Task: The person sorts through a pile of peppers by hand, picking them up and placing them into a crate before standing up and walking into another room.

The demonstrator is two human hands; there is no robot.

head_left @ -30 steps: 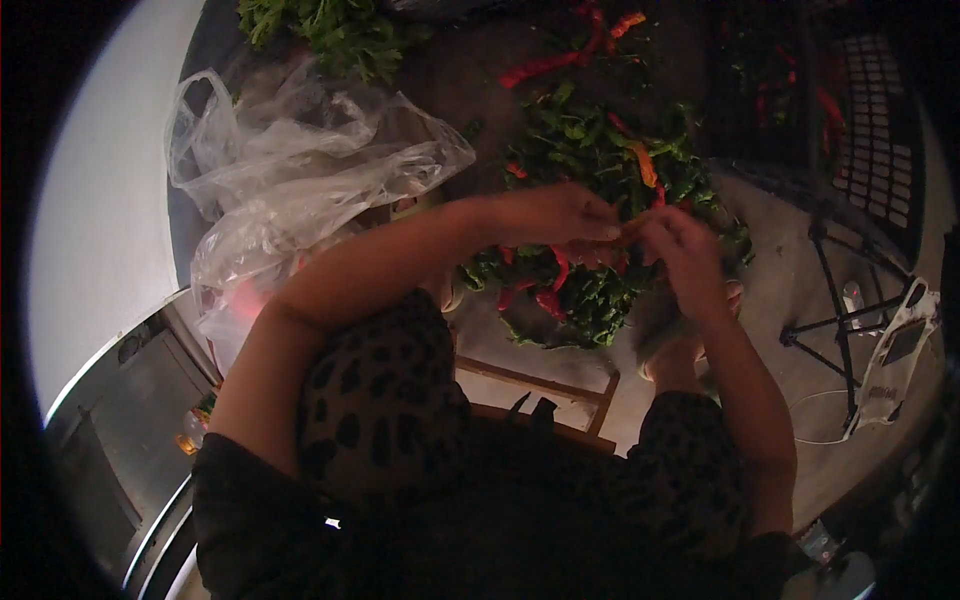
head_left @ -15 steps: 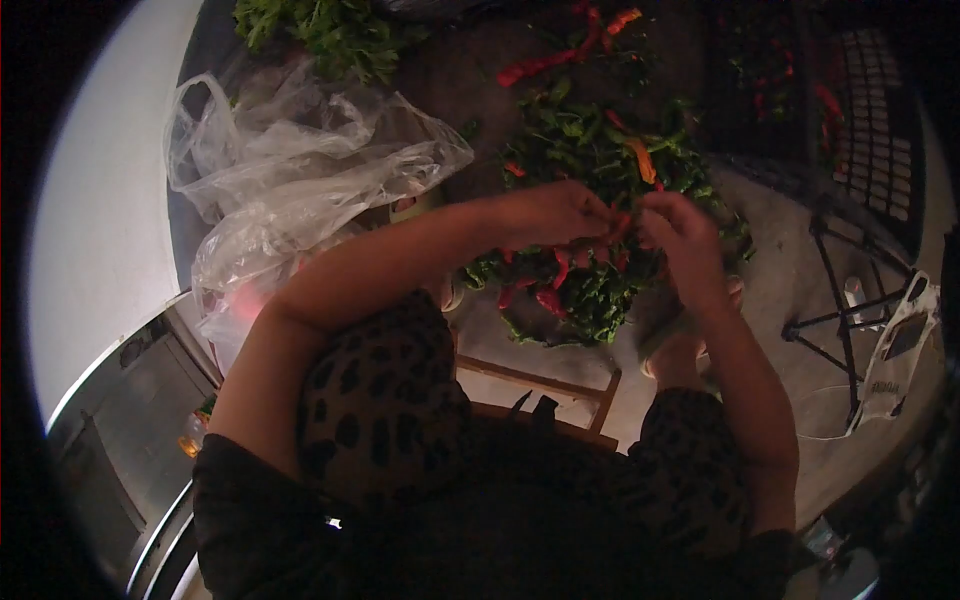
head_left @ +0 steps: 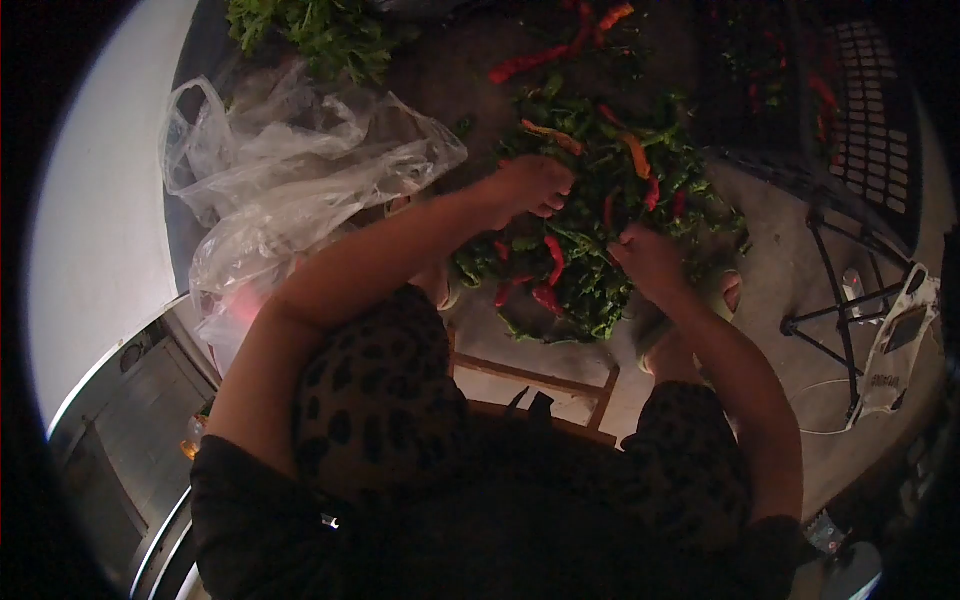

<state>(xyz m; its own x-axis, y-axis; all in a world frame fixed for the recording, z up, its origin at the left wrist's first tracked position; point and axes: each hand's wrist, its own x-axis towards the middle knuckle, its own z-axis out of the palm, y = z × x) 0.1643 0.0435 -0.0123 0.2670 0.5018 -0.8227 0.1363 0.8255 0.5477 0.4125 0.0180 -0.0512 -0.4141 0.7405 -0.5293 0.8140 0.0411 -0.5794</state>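
Observation:
A pile of green leaves and peppers (head_left: 590, 290) lies on the floor between my feet, with red and orange peppers among it. My left hand (head_left: 537, 187) is closed above the pile's left part, and what it may hold is hidden. An orange-red pepper (head_left: 553, 136) lies just beyond it. My right hand (head_left: 647, 260) is over the right part, fingers pressed together, near a red pepper (head_left: 652, 194); anything between its fingertips is too small to make out.
A clear plastic bag (head_left: 290, 190) lies at the left, below leafy greens (head_left: 310, 35). More red peppers (head_left: 530, 65) lie farther away. A dark slatted crate (head_left: 870, 120) and a black folding stand (head_left: 845, 325) are at the right. A wooden stool (head_left: 530, 378) is below.
My hands have moved apart: the left one to the left and away, the right one slightly left and toward me. An orange-red pepper now shows beyond my left hand.

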